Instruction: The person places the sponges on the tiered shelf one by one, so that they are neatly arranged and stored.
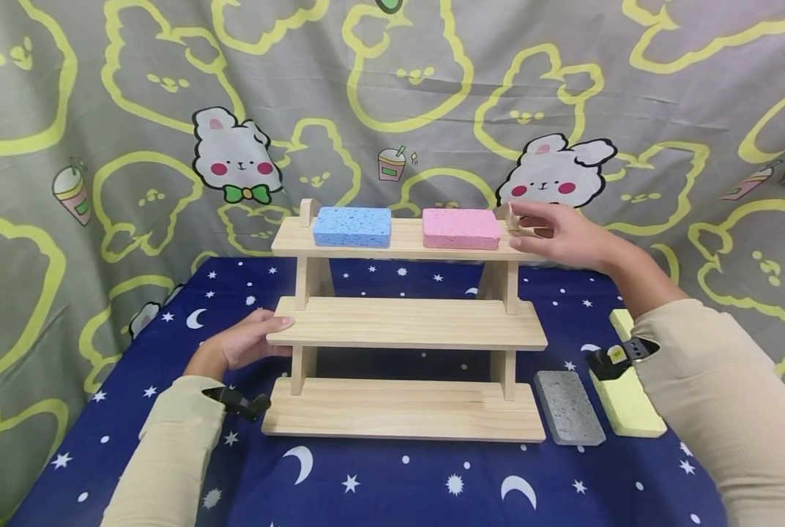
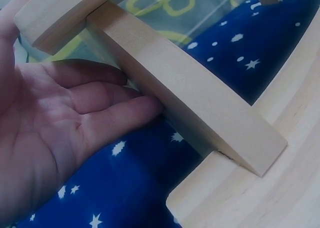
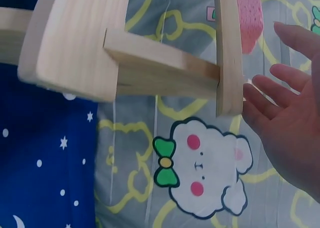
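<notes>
A three-tier wooden display stand [image 1: 406, 322] faces me. On its top tier lie a blue sponge [image 1: 351, 228] and, to the right, a pink sponge [image 1: 461, 229]. My left hand [image 1: 250, 340] grips the left end of the middle tier, thumb on top and the other fingers below. In the left wrist view those fingers [image 2: 120, 110] reach the side of the wooden upright [image 2: 195, 88]. At the top tier's right end, beside the pink sponge, my right hand [image 1: 560, 234] has its fingers extended. Its fingertips are right at the board's edge in the right wrist view.
Right of the stand, a grey sponge [image 1: 569, 408] and a yellow sponge [image 1: 626, 402] lie on the dark blue star-and-moon cloth [image 1: 366, 476]. Another bit of yellow [image 1: 621, 322] shows behind my right sleeve, which partly covers it. A patterned grey curtain [image 1: 406, 88] hangs behind.
</notes>
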Demonstrator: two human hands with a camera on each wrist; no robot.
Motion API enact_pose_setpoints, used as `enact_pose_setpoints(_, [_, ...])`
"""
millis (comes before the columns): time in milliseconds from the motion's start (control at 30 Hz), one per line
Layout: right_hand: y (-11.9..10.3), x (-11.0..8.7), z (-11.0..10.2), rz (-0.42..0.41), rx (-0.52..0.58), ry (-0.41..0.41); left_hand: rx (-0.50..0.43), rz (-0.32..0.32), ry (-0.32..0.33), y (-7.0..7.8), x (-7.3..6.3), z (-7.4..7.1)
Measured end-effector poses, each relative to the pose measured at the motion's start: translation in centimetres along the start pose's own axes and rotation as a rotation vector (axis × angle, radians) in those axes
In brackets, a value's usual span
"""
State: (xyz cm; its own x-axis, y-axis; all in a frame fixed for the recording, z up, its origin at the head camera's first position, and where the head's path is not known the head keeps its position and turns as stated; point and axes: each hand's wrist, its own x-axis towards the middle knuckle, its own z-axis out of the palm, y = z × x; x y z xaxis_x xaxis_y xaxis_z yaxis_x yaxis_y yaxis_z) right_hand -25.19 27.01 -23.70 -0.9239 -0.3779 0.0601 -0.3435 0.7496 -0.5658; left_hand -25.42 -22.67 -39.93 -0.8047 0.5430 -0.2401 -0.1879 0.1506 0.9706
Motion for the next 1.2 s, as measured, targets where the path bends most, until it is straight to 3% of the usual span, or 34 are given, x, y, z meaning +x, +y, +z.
enact_pose_setpoints(533, [3.6,-3.3,-0.4,0.146,0.001,0.064,0.002,-0.013,0.018,0.1,-0.2,0.0])
enact_pose_setpoints(1200, [11.3,-8.4,1.2,0.36,-0.003,0.194,-0.003,-0.015,0.015,0.0,-0.1,0.1])
